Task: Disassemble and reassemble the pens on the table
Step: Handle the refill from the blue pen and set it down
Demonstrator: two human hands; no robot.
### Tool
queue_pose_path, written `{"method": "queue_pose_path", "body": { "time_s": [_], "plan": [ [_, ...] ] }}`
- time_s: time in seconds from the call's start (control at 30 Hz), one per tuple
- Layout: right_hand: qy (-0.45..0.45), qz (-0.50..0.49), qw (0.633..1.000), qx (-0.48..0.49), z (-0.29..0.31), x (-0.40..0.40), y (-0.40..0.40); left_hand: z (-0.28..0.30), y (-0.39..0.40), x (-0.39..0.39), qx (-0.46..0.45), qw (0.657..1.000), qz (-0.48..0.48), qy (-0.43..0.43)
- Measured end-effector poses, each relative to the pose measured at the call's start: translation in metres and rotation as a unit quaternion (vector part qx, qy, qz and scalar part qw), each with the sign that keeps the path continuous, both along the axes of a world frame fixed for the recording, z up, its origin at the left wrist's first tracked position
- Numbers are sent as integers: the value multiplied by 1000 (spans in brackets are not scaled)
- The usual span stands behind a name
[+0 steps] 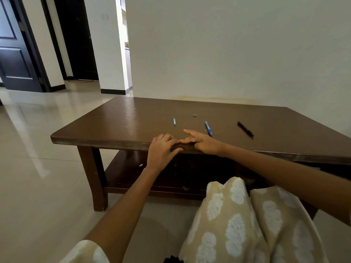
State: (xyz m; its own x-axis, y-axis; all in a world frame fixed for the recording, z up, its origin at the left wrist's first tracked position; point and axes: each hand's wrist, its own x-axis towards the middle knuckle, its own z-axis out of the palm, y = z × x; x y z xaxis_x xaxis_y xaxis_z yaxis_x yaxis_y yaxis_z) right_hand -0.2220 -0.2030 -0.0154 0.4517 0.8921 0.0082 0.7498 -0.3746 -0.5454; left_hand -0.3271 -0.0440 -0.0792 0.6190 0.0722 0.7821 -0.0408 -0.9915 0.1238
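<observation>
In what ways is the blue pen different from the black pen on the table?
The blue pen is blue and looks shorter; the black pen is black and looks longer. The blue pen lies close to the right hand; the black pen lies farther right, away from both hands. Both lie flat on the table, untouched, and slant the same way.

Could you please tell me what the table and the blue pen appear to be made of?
The table looks like wood with a dark brown glossy finish: light reflects off its top, and its front edge shows wear. The blue pen seems to be plastic, with a smooth bright blue barrel and a darker grip section; it is too small to be certain.
</observation>
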Motion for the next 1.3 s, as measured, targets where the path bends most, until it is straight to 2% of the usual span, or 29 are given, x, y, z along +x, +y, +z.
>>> {"method": "queue_pose_path", "body": {
  "time_s": [0.4,0.47,0.53,0.6,0.67,0.7,0.73,0.8,0.83,0.9,1.03,1.3],
  "plan": [
    [80,-12,996,37,0,-4,-2,7,-2,-6,-14,999,-18,-35],
    [62,-23,995,72,3,-4,-1,9,-2,-5,-45,998,-25,-33],
    [35,-35,993,106,7,-2,2,13,-4,-1,-137,988,-57,-38],
    [28,-40,990,133,13,0,5,21,-9,5,-258,960,-99,-47],
    [50,-46,982,175,17,2,7,32,-17,14,-375,916,-136,-44],
    [75,-56,974,204,18,3,7,37,-20,18,-446,879,-162,-39],
    [107,-68,963,238,20,4,7,42,-24,21,-524,829,-193,-35],
    [189,-79,929,308,22,5,6,51,-29,27,-657,708,-257,-24],
    [221,-80,912,337,24,6,5,55,-31,31,-695,661,-284,-17],
    [251,-89,887,377,27,9,3,62,-34,37,-724,611,-320,3],
    [251,-105,867,417,31,17,-4,71,-44,49,-726,590,-353,38],
    [201,-96,879,422,36,31,-20,75,-57,70,-729,577,-360,75]
  ]
}}
